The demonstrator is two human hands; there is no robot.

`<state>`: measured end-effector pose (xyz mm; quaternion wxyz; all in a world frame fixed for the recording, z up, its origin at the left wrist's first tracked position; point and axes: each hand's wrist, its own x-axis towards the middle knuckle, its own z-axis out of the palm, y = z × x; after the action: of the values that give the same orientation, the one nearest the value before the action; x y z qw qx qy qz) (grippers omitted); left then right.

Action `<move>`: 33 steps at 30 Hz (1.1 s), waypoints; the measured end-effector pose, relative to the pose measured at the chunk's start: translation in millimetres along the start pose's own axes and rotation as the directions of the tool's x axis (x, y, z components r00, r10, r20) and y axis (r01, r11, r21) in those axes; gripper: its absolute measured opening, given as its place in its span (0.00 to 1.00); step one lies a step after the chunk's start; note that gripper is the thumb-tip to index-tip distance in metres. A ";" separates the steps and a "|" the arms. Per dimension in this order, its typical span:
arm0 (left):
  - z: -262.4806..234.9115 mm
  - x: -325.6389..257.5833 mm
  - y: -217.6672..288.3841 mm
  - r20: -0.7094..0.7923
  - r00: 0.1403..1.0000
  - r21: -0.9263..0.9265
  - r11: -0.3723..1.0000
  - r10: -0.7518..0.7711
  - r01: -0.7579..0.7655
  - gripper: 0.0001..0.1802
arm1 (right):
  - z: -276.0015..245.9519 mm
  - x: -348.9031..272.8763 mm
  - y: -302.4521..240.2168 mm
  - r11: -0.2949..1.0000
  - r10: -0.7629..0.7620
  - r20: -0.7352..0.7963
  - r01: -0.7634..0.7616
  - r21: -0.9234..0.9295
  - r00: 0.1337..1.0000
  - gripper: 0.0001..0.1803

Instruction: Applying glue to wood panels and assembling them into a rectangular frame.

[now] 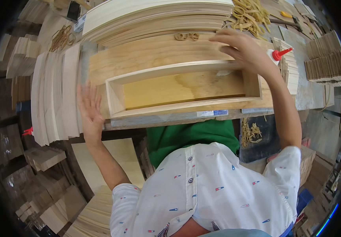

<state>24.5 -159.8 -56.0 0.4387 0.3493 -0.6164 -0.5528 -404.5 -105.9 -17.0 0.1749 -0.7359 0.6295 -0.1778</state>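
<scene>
A long rectangular frame of pale wood strips (186, 105) lies on a wider wooden board (150, 53) at the bench's front edge. Whether the yellowish wood inside it is a bottom panel or the board beneath, I cannot tell. Just beyond the frame's left end, my left hand (90, 110) is spread with straight fingers and holds nothing. My right hand (243, 49) is over the frame's far right corner, fingers curved and apart, with nothing visible in them. Two small coiled rubber bands (187, 36) rest on the board, left of my right fingertips.
A white glue bottle with a red tip (279, 54) is right of my right wrist. Stacked thin boards (158, 19) fill the back; upright strips (56, 94) stand at left. Loose rubber bands (251, 15) pile at back right, beside a hammer-like tool. Small wood pieces (326, 59) are stacked far right.
</scene>
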 end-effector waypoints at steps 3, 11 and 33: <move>-8.6 0.0 5.4 -0.066 0.998 0.053 0.999 -0.007 0.011 0.48 | 32.9 64.7 1.8 0.951 0.176 0.130 -0.134 -0.277 0.976 0.12; 2.0 -28.7 19.7 -0.203 0.976 0.142 0.984 -0.082 0.112 0.30 | 47.1 86.8 -4.5 0.895 0.155 0.098 -0.098 -0.435 0.983 0.08; 121.6 28.3 37.8 0.333 0.936 -0.630 0.712 -0.112 0.309 0.17 | 29.5 -39.5 -97.1 -0.344 0.130 -0.026 0.070 0.936 0.991 0.17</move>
<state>-96.6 -134.7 -14.8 0.3800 0.1567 -0.3841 -0.8268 -312.0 -51.7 2.3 0.6688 -0.2483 0.2430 -0.6573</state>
